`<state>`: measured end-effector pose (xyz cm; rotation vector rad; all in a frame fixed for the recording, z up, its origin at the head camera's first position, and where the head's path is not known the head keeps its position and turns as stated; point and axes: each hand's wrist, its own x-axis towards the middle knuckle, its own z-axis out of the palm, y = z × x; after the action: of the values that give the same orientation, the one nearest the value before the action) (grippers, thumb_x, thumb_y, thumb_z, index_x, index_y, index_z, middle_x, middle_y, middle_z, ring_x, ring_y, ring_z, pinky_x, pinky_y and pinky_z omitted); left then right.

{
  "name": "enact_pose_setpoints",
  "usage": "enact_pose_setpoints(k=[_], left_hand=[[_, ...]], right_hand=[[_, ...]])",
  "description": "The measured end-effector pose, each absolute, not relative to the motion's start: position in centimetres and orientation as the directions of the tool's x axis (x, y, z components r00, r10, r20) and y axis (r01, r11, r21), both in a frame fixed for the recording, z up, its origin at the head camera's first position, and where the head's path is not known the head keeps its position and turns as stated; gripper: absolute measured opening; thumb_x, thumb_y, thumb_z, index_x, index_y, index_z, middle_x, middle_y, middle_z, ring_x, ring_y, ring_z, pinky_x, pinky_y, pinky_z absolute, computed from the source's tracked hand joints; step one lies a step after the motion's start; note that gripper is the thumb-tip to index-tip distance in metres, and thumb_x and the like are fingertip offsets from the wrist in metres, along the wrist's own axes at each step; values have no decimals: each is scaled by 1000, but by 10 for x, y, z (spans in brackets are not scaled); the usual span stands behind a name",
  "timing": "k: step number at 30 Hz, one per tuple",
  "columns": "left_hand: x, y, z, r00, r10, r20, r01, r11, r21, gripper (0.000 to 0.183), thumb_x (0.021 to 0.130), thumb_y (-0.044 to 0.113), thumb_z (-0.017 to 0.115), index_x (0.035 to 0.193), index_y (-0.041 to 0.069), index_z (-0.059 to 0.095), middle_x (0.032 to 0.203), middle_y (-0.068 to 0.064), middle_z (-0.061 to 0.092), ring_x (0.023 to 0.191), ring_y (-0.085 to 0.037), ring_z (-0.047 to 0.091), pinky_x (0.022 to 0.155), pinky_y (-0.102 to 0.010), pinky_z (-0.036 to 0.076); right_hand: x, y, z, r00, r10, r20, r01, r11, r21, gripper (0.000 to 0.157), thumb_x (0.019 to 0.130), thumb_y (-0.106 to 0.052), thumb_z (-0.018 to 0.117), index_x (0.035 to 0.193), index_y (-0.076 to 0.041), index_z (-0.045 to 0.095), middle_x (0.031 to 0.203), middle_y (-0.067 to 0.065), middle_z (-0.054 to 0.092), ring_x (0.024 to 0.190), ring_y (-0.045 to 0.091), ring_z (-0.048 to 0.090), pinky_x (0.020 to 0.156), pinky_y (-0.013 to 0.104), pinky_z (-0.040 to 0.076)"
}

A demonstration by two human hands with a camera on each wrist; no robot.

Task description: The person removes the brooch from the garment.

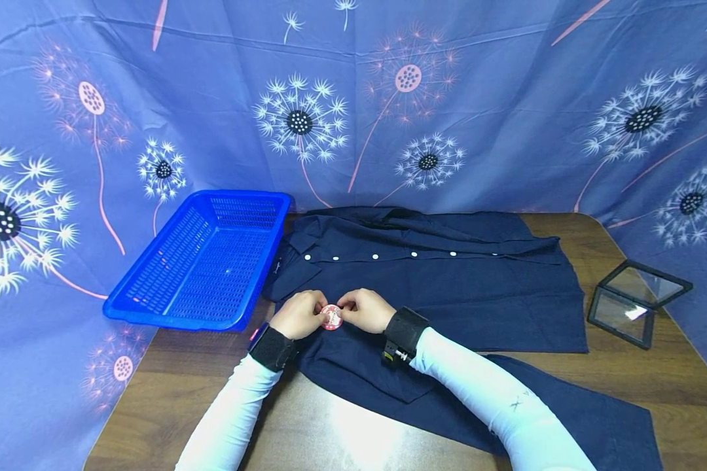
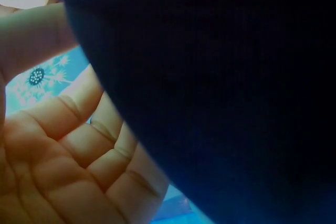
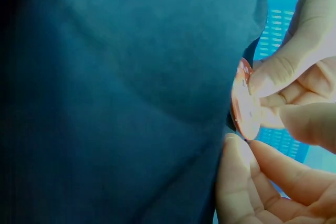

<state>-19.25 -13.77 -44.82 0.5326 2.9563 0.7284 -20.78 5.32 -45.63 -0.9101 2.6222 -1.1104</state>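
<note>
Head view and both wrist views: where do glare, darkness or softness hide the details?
Head view: bright glare whitens the tabletop, and a small glint shows on the black-framed case; left wrist view: the dark cloth is nearly black, with hardly any detail; right wrist view: the cloth looks soft, and print on the badge is unreadable.

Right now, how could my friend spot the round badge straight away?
Find the dark shirt on the wooden table. Near the blue basket, look between the left grip and right grip. The badge is red and white, bigger than the shirt's white buttons.
</note>
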Motion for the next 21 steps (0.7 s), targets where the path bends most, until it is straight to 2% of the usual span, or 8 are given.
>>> enact_pose_setpoints(k=[21], left_hand=[[-193, -139, -450, -934, 351, 63, 340, 822, 457, 13, 81, 11, 74, 81, 11, 60, 71, 3, 58, 64, -8, 50, 57, -26, 39]], right_hand=[[-218, 44, -452, -820, -572, 25, -445, 609, -657, 13, 81, -7, 67, 91, -5, 75, 77, 2, 72, 65, 2, 51, 60, 17, 41]])
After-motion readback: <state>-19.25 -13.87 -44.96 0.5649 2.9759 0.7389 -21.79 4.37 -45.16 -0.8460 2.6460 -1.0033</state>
